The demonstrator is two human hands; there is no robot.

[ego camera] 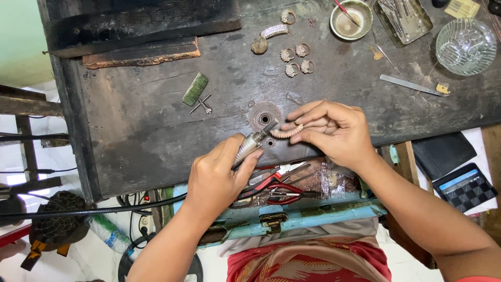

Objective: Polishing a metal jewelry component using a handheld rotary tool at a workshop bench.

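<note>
Hands both closed: left [216,175] grips a rotary handpiece [253,142], right [334,130] pinches what looks like a curved bracelet piece [288,132].

On your workbench [156,130] you have five rings [296,58] clustered near the far edge, with a green brush [195,89] lying to their left. A small bowl [351,20], a metal tray [405,20] and a glass dish [465,46] sit along the far right. Red-handled pliers [282,192] lie in the blue drawer [292,216] below.

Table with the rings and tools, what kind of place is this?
Probably a jeweller's workshop: the left hand holds a small rotary tool against a curved jewellery piece in the right hand, with unfinished rings lying on the worn workbench.
</note>
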